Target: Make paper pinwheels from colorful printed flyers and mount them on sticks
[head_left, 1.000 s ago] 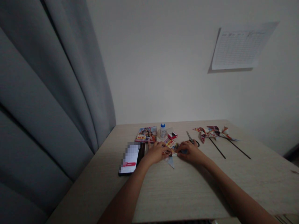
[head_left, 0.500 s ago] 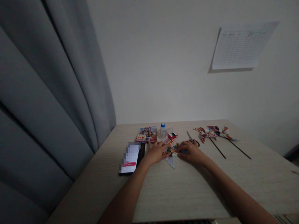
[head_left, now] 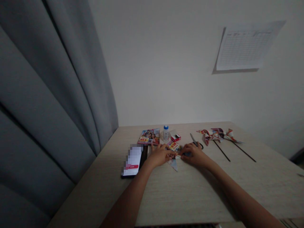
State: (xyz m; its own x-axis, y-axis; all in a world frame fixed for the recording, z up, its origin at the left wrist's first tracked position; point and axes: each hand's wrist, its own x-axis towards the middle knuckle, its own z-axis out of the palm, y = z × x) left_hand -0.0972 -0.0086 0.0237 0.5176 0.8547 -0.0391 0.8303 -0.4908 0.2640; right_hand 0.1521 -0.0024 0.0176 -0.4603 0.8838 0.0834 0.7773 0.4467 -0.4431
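Left hand (head_left: 159,155) and right hand (head_left: 193,155) are positioned at centre frame, forearms entering from the lower edge. Both hands are grasping a folded piece of glossy multicoloured printed paper (head_left: 174,152), fingertips closed on it from opposite sides. This piece rests between the hands on the pale wood-grain surface (head_left: 190,196), with a pointed triangular flap (head_left: 173,165) extending toward the lower edge of the frame.

Steel scissors with black handles (head_left: 196,141) lie just beyond the right hand. Beyond the left hand lies a rectangular glossy printed leaflet (head_left: 148,136). A white plastic bottle with a blue cap (head_left: 166,133) stands upright at the far edge, beside a small red-and-white box (head_left: 176,137). A black smartphone (head_left: 131,161), its screen blurred, lies left of the left hand. Two paper pinwheels on thin black sticks (head_left: 215,135) lie at right. A grey curtain (head_left: 47,95) hangs along the left of the frame; a printed sheet (head_left: 245,47) is fixed to the white wall at upper right.
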